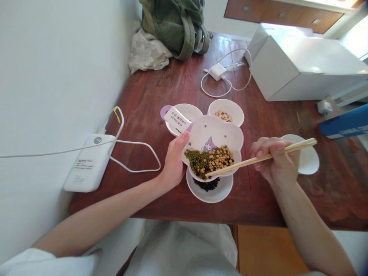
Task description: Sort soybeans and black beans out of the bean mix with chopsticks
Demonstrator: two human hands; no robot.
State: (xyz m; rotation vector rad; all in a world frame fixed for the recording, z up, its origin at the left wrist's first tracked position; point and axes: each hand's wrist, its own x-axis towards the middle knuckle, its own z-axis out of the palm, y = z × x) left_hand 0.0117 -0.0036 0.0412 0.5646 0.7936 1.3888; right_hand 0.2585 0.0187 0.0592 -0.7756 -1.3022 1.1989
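Note:
My left hand (174, 163) grips the left rim of a lilac-edged, scalloped bowl (221, 130), which it holds tilted. Green, tan and dark beans (208, 161) lie mixed along the bowl's lower side. Closed around a pair of wooden chopsticks (287, 149), my right hand (277, 157) keeps their tips among the beans. Beneath the held bowl stands a white bowl (211, 197) of black beans (207, 185), partly hidden. Behind it are a bowl with pale, reddish pieces (228, 106) and a bowl (188, 109) partly covered by a paper label (178, 118). Another white bowl (310, 161) is behind my right hand.
A white power bank (90, 165) with a looping cable lies at the left by the wall. Further back are a charger (217, 71) with its cord, a green backpack (178, 27) and a patterned cloth (148, 50). A large white box (304, 61) and a blue object (345, 122) occupy the right.

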